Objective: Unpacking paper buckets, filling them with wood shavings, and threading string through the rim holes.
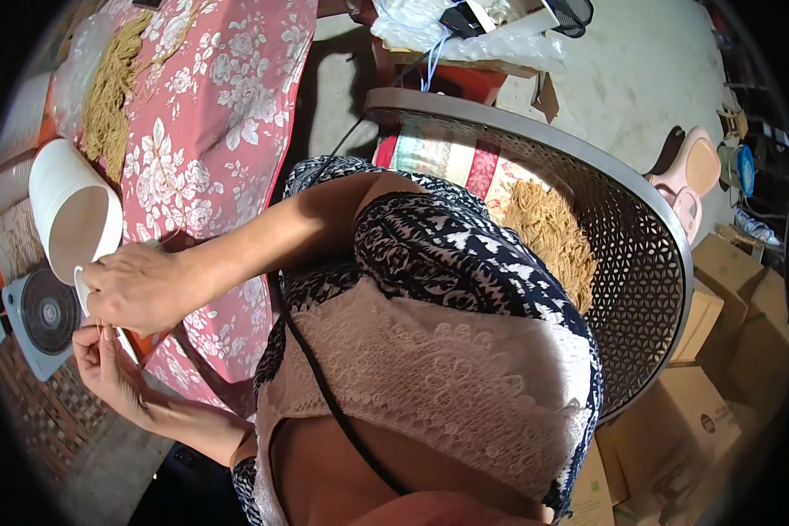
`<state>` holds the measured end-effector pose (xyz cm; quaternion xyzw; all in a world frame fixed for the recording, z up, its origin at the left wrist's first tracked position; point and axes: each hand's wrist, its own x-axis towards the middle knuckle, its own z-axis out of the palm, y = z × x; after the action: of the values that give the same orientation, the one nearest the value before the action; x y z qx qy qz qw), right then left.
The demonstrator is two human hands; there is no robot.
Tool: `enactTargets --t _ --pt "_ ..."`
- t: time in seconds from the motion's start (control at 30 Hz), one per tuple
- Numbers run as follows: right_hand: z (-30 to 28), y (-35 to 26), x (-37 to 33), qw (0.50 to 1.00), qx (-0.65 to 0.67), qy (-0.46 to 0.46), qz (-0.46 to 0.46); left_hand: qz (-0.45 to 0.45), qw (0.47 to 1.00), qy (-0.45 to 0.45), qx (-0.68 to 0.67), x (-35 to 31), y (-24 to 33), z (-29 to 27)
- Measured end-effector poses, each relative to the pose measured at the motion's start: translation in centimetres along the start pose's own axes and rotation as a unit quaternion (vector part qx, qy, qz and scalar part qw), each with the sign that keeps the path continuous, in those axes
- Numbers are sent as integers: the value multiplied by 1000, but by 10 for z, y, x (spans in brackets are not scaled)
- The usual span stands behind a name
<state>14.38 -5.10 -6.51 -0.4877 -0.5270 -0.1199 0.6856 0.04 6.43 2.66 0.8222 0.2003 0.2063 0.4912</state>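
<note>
My right hand (pixel 140 285) reaches in from above at the left side, its fingers closed around a white, curved-edged piece (pixel 82 294) that is mostly hidden. Just below it, my left hand (pixel 110 364) has thumb and fingers pinched together close to that piece. Whatever sits in this pinch is too small to make out. Right behind the hands, a white cylindrical tub (pixel 54 184) lies tilted with its open end facing me. Under my right forearm spreads a pink cloth with white flowers (pixel 206 188). A bundle of tan yarn (pixel 114 96) lies on its far left edge.
A large brown perforated plastic basket (pixel 644 280) stands at my right, with loose tan yarn (pixel 548 232) in it. Cardboard boxes (pixel 671 430) crowd the lower right. A grey fan (pixel 48 311) is at the far left. Pink footwear (pixel 700 165) lies beyond the basket.
</note>
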Motion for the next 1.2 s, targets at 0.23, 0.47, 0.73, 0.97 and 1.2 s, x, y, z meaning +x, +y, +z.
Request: enactTargets --t 0.23,0.47,0.73,0.97,1.2 --pt "0 -4 6 999 40 13 -23 10 997 73 28 -14 4 7" --pt "-8 -6 10 995 80 -57 13 56 988 73 123 -14 21 36" --pt "-2 -5 11 997 59 -54 -3 120 932 181 290 -22 31 63" --pt "-14 -10 14 990 88 -109 8 166 860 250 414 -32 21 68" --pt "-21 0 29 991 53 -119 -14 248 855 244 385 -33 11 65"
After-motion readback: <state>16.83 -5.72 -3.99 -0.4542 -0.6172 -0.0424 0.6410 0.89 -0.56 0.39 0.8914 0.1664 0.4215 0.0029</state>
